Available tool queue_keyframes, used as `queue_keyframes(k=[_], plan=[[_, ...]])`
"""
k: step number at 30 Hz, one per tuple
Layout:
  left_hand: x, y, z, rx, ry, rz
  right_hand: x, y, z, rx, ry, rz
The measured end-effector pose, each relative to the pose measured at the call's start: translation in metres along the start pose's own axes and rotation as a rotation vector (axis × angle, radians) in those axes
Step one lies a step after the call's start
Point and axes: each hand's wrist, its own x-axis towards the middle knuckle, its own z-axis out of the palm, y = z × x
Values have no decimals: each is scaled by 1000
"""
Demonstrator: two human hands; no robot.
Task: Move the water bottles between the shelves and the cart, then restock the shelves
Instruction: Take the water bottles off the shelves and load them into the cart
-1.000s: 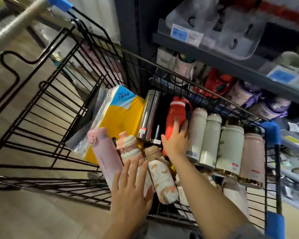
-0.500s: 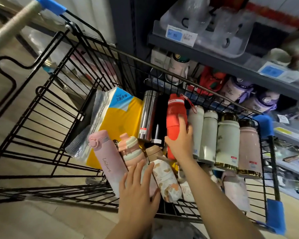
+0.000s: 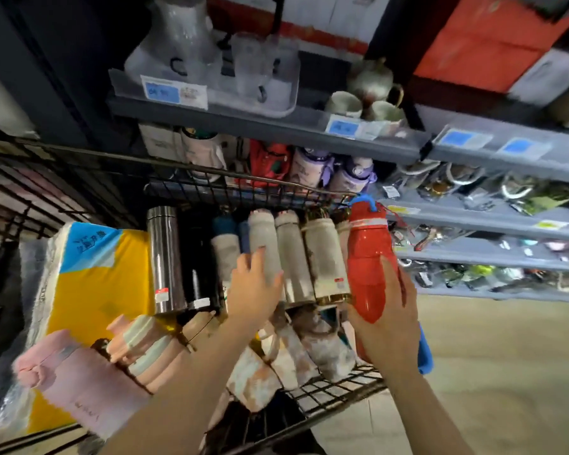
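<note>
Black wire cart (image 3: 339, 394), contents listed left to right. Near left corner: a pink bottle (image 3: 76, 385) lying on its side, and just beside it a bottle banded in pink, cream and pale green (image 3: 145, 348). Behind these: a yellow and blue soft pack (image 3: 102, 290) against the left wall. Far row, standing or leaning: a steel flask (image 3: 166, 257), a black flask (image 3: 196, 267), then a run of pale bottles (image 3: 293, 254) with blue-capped ones among them. Left hand (image 3: 255, 289) was over this row, fingers spread and loosely extended, fingertips at a pale bottle; whether it gripped anything could not be told. Below it: patterned cream bottles (image 3: 309, 343) lying on the cart floor. At the cart's right edge: a red bottle (image 3: 368, 257) with blue loop cap, held upright above the rim, right hand (image 3: 390, 326) wrapped around its lower body. Right, beyond the cart: grey shelves (image 3: 493, 224) carrying blurred small goods; upper shelf (image 3: 263, 121) held a clear tray and mugs, with red and purple bottles below.
</note>
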Motion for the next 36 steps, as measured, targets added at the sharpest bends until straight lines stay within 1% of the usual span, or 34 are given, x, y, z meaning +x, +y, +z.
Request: queue_keyframes(k=[2, 4, 7, 11, 15, 20, 22, 26, 31, 33, 36], plan=[[20, -3, 9, 115, -69, -66, -2, 11, -3, 24, 29, 20], [34, -4, 18, 174, -124, -110, -4, 20, -4, 39, 25, 34], [51, -7, 36, 155, -149, -133, -10, 26, -9, 27, -20, 68], [65, -13, 54, -41, -75, -259, -20, 35, -19, 29, -47, 104], [64, -9, 58, -87, 21, -235, -21, 40, -26, 51, -36, 144], [55, -9, 62, -113, 37, -205, -25, 39, -32, 88, -4, 169], [49, -11, 60, -121, 73, -181, -26, 38, -36, 96, 5, 161], [21, -2, 46, -176, 177, -82, -25, 35, -43, 123, 16, 120], [-22, 19, 29, -111, 359, 322, -6, 28, -55, 233, 75, -10], [-36, 40, 24, -95, 440, 424, 8, 29, -65, 300, 103, -85], [-55, 86, 25, -20, 573, 518, 30, 42, -89, 371, 168, -218]])
